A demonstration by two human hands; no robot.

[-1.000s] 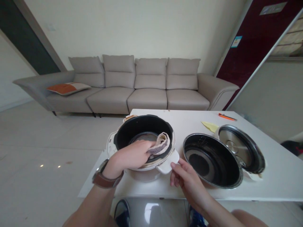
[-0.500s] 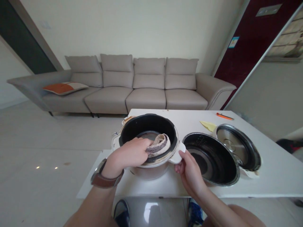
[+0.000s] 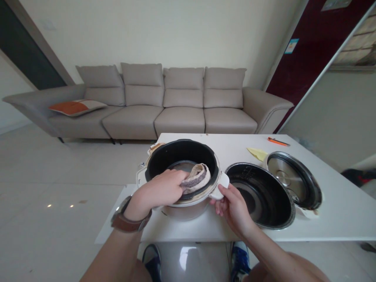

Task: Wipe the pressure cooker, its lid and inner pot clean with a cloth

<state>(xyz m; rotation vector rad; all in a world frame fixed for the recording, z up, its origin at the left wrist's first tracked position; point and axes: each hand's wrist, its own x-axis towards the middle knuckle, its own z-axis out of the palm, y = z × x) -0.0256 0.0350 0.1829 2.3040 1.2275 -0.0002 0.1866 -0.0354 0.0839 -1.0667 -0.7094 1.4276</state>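
In front of me a white electric cooker body (image 3: 185, 212) with a black inner wall stands on the white table. My left hand (image 3: 163, 188), a watch on its wrist, reaches over the near rim and grips a folded beige and grey cloth (image 3: 197, 179) against the inside. Its fingertips are partly hidden behind the cloth. My right hand (image 3: 232, 203) pinches the white side handle (image 3: 221, 186) of the cooker between thumb and fingers. Close by on the right, a black inner pot (image 3: 261, 196) lies with its mouth facing up.
Right of the inner pot rests a round metal-lined lid (image 3: 293, 178). A yellow cloth (image 3: 257, 153) and an orange utility knife (image 3: 278, 141) lie farther back on the table (image 3: 331, 223). Beyond the table is a grey sofa (image 3: 182, 119) with an orange and white cushion (image 3: 76, 107).
The view has shifted slightly. My right-hand fingers have moved a little under the handle; my left hand keeps its hold on the cloth at the near inner side.
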